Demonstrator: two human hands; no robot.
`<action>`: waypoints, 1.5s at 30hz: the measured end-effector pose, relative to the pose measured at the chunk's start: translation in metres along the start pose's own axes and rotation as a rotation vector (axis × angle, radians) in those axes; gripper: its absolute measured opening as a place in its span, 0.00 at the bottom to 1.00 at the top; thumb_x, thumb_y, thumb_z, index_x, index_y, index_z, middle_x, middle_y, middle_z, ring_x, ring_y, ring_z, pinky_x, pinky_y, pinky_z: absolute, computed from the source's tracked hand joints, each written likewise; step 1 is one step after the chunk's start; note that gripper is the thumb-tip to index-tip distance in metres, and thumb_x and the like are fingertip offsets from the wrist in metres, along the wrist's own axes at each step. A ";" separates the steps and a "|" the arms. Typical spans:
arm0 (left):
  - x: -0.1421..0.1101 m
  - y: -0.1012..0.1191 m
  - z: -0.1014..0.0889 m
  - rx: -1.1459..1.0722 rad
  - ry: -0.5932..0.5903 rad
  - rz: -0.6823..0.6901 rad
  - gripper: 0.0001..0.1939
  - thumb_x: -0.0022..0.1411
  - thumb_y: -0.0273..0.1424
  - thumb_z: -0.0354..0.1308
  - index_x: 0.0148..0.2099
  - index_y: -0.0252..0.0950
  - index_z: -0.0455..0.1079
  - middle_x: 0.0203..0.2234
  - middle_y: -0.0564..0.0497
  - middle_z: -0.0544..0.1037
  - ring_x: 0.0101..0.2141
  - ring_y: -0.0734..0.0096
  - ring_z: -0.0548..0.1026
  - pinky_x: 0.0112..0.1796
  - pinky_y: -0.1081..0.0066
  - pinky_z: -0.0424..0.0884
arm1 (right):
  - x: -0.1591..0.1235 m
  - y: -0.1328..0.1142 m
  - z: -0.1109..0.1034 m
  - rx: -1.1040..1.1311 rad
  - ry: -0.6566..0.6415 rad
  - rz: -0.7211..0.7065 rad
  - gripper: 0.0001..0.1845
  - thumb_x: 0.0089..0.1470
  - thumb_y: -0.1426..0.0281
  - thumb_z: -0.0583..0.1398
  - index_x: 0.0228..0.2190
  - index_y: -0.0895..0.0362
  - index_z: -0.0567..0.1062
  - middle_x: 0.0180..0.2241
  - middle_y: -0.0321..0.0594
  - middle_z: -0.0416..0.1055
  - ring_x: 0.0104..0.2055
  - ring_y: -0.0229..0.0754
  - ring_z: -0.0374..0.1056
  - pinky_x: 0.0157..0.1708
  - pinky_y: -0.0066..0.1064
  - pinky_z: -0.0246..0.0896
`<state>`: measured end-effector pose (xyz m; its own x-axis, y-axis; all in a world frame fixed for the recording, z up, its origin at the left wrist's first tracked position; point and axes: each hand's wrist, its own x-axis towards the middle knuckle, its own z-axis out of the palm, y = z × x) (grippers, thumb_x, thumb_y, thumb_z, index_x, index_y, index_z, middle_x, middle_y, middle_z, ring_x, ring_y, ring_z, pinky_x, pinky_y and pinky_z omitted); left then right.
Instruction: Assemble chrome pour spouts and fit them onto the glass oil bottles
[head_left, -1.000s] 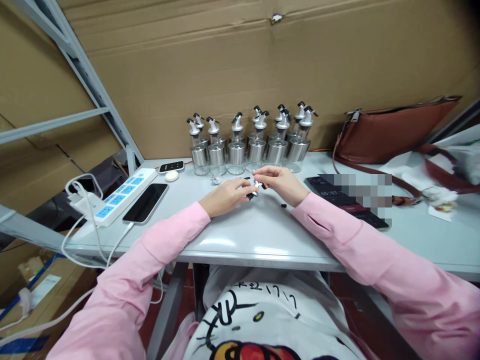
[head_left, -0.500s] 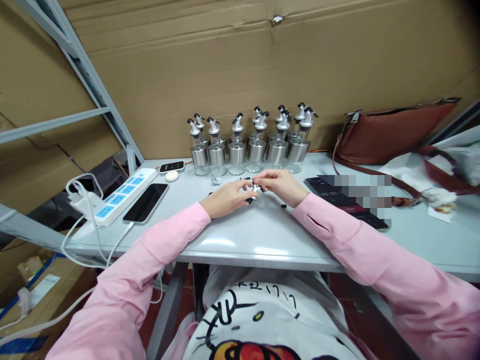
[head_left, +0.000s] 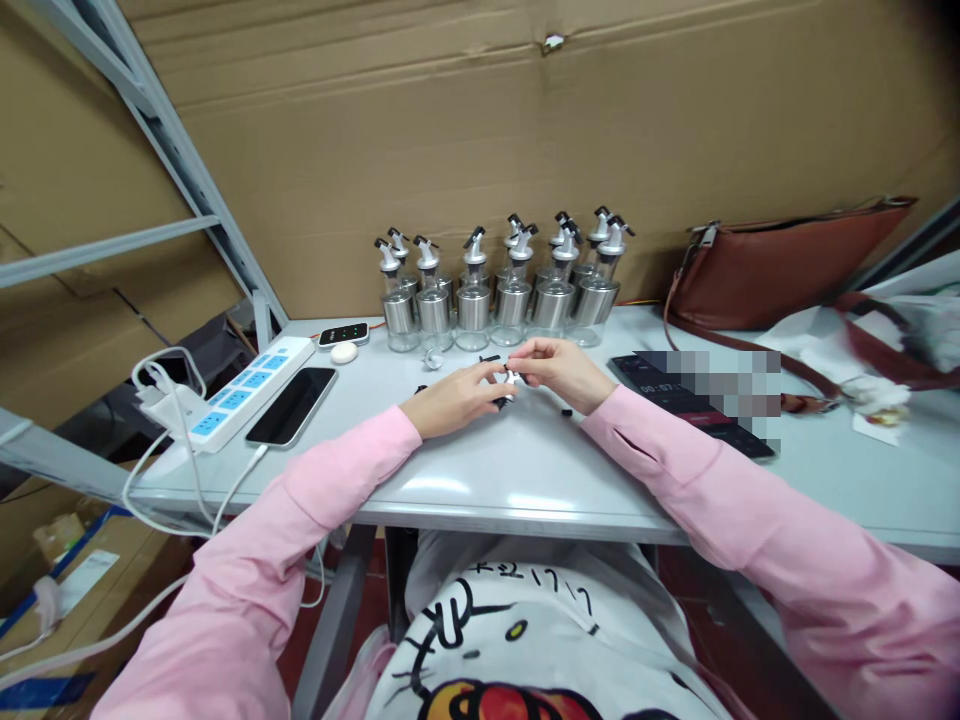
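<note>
My left hand is closed around a small silver-and-black pour spout, resembling those on the bottles behind. From the right, my right hand pinches the spout's upper end, its thumb and forefinger close to my left fingertips. Fingers cover much of the piece. A thin black part lies just beyond my left fingers. Near my right wrist is a short black piece on the table. A small silver, clear-looking cap sits behind my left hand.
Several glass-and-steel oil bottles with spouts stand in rows at the back. To the left are a phone, a power strip and a round white case. A dark tablet and brown bag lie right.
My right fingers have shifted very slightly at the spout. Both hands otherwise keep their places, and the bottles stand as before.
</note>
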<state>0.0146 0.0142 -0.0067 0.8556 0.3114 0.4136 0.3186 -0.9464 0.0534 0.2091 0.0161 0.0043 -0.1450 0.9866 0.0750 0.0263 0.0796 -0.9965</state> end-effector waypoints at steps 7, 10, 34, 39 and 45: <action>0.000 0.000 0.000 0.016 -0.002 -0.023 0.14 0.62 0.25 0.52 0.50 0.36 0.65 0.50 0.41 0.64 0.46 0.64 0.69 0.46 0.61 0.70 | 0.001 0.001 0.000 -0.026 -0.009 -0.037 0.20 0.27 0.60 0.70 0.21 0.60 0.72 0.14 0.30 0.64 0.16 0.29 0.55 0.19 0.26 0.47; -0.001 0.000 0.000 0.025 0.019 -0.043 0.14 0.61 0.24 0.53 0.50 0.37 0.65 0.51 0.41 0.62 0.46 0.64 0.69 0.46 0.60 0.70 | 0.001 0.001 -0.001 -0.037 -0.004 -0.052 0.20 0.28 0.59 0.70 0.21 0.60 0.72 0.15 0.30 0.65 0.17 0.29 0.55 0.19 0.26 0.47; 0.000 0.001 -0.003 -0.034 -0.006 -0.007 0.12 0.64 0.28 0.50 0.50 0.35 0.64 0.54 0.38 0.62 0.45 0.65 0.70 0.44 0.62 0.71 | 0.000 0.005 0.003 -0.086 -0.012 -0.040 0.22 0.30 0.57 0.69 0.21 0.58 0.68 0.16 0.29 0.65 0.17 0.29 0.56 0.17 0.24 0.51; -0.001 0.000 -0.001 -0.040 -0.014 -0.013 0.13 0.64 0.29 0.50 0.51 0.35 0.64 0.53 0.38 0.62 0.45 0.64 0.70 0.45 0.61 0.70 | 0.000 0.006 0.005 -0.049 -0.029 0.002 0.23 0.29 0.57 0.70 0.22 0.58 0.67 0.15 0.30 0.66 0.18 0.31 0.60 0.18 0.23 0.52; -0.001 0.001 -0.002 -0.038 -0.011 -0.009 0.13 0.64 0.29 0.50 0.51 0.35 0.63 0.53 0.38 0.62 0.47 0.62 0.69 0.46 0.60 0.70 | 0.002 0.007 0.002 -0.018 -0.038 -0.024 0.21 0.30 0.58 0.70 0.20 0.59 0.70 0.14 0.31 0.65 0.17 0.30 0.57 0.17 0.24 0.49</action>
<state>0.0130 0.0130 -0.0055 0.8570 0.3207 0.4032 0.3107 -0.9460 0.0921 0.2067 0.0178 -0.0028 -0.1834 0.9783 0.0966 0.0397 0.1056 -0.9936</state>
